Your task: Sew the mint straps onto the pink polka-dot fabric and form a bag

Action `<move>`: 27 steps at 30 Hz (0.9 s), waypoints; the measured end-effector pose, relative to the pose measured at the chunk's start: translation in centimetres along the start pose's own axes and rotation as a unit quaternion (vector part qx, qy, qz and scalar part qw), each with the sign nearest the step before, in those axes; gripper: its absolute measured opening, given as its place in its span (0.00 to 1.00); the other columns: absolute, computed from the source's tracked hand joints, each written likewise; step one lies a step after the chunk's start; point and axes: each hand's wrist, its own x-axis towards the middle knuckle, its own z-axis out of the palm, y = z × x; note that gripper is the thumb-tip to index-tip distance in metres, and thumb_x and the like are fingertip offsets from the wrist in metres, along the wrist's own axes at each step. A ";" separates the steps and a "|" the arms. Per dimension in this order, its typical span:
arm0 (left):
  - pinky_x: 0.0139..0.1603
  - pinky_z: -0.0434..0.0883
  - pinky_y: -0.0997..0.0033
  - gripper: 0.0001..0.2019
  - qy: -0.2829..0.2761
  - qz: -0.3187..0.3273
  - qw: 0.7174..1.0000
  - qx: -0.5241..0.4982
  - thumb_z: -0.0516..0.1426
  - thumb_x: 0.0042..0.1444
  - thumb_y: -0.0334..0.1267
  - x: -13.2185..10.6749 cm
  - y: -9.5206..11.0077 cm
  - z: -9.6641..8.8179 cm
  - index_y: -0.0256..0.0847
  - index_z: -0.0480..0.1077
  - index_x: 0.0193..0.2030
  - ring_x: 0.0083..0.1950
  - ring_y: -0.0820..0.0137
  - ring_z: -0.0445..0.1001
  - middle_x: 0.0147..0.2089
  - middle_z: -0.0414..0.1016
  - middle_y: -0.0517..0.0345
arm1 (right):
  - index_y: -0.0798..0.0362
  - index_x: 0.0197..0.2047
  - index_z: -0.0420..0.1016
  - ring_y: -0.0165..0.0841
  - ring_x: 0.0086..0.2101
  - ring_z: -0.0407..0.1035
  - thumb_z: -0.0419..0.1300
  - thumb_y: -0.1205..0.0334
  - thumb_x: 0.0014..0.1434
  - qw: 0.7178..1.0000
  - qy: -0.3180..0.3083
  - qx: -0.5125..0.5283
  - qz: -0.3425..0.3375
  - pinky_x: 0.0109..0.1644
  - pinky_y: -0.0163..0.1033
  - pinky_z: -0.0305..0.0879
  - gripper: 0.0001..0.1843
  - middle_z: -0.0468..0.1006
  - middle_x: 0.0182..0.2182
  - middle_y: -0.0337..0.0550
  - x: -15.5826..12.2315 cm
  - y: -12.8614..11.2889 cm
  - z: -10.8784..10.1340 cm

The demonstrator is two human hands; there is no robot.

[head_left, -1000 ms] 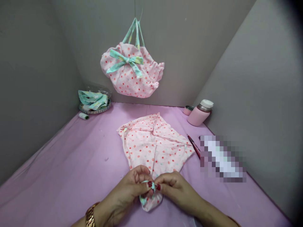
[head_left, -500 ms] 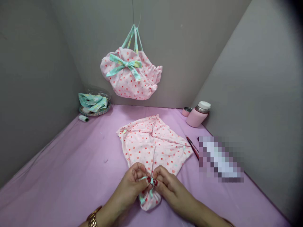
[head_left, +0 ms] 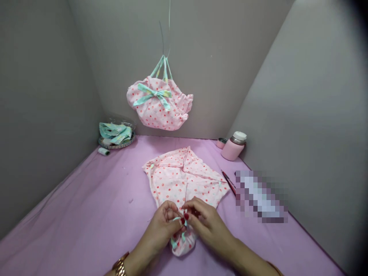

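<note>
A pink dotted cloth (head_left: 184,178) lies folded on the purple table cover (head_left: 86,214), its near corner gathered into a bunch (head_left: 184,245). A thin mint ribbon (head_left: 180,221) wraps that bunch. My left hand (head_left: 163,226) and my right hand (head_left: 205,224) meet over it, fingers closed in a pinch on the ribbon ends. A gold watch (head_left: 120,266) sits on my left wrist.
A finished pink dotted bag with a mint bow (head_left: 159,103) hangs at the back wall. A tray of mint ribbons (head_left: 116,134) and a small spool (head_left: 103,151) stand back left. A pink bottle (head_left: 233,145), small pink jar (head_left: 221,142) and red scissors (head_left: 228,181) lie at the right.
My hands have moved a little forward and up over the gathered corner, still pinching the ribbon. The view has tilted, so everything sits lower and smaller in frame.
</note>
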 end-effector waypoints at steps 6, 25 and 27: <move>0.17 0.56 0.81 0.13 -0.028 0.026 0.999 0.019 0.55 0.37 0.26 0.0 -0.6 -0.4 0.42 0.54 0.29 0.16 0.81 0.61 0.19 0.67 0.70 | 0.54 0.28 0.64 0.30 0.28 0.59 0.48 0.71 0.56 0.971 -0.052 -0.182 -0.144 0.31 0.34 0.54 0.08 0.66 0.25 0.40 1.2 -1.2 0.6; 0.24 0.63 0.78 0.13 -0.025 -0.033 0.998 0.054 0.57 0.42 0.32 -0.4 0.5 -1.2 0.40 0.58 0.35 0.23 0.77 0.72 0.27 0.64 0.68 | 0.53 0.31 0.63 0.20 0.13 0.49 0.55 0.57 0.56 0.955 0.291 0.023 0.052 0.18 0.29 0.47 0.09 0.57 0.14 0.28 10.5 -5.7 -12.9; 0.22 0.62 0.79 0.12 -0.031 -0.036 0.997 0.058 0.55 0.43 0.30 -0.5 0.6 -1.3 0.40 0.58 0.35 0.20 0.79 0.71 0.27 0.64 0.68 | 0.54 0.32 0.63 0.19 0.13 0.44 0.41 0.56 0.63 0.931 0.363 -0.014 0.031 0.18 0.30 0.43 0.15 0.57 0.16 0.30 11.3 -5.5 -16.9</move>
